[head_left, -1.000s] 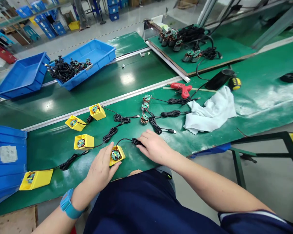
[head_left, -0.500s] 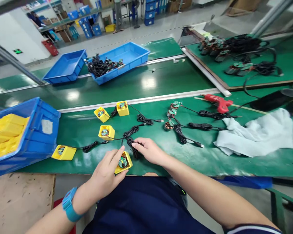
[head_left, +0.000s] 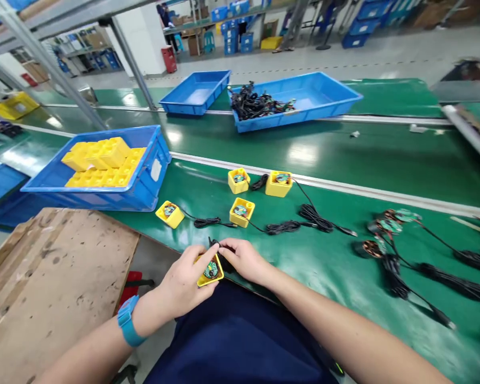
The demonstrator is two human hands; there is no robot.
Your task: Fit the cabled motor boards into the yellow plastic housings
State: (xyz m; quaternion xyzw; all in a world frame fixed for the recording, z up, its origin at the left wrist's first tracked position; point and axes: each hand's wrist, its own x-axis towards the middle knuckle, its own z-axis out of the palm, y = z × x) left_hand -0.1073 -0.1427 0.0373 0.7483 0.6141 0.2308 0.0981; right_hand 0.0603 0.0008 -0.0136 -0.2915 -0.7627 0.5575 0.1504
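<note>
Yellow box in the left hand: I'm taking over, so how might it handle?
The yellow box is probably stiff, given its straight rim edges; the circuit board exposed in its open top may be fragile, so knocks there could do harm.

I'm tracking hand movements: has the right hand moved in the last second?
Yes, the right hand has moved left: it was near the uncased copper-wound parts and is now well left of them.

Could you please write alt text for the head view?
The left hand holds a yellow housing containing a green circuit board; the right hand touches black cable beside it. Four similar housings rest on the green worktop, near a blue crate of yellow pieces.
</note>
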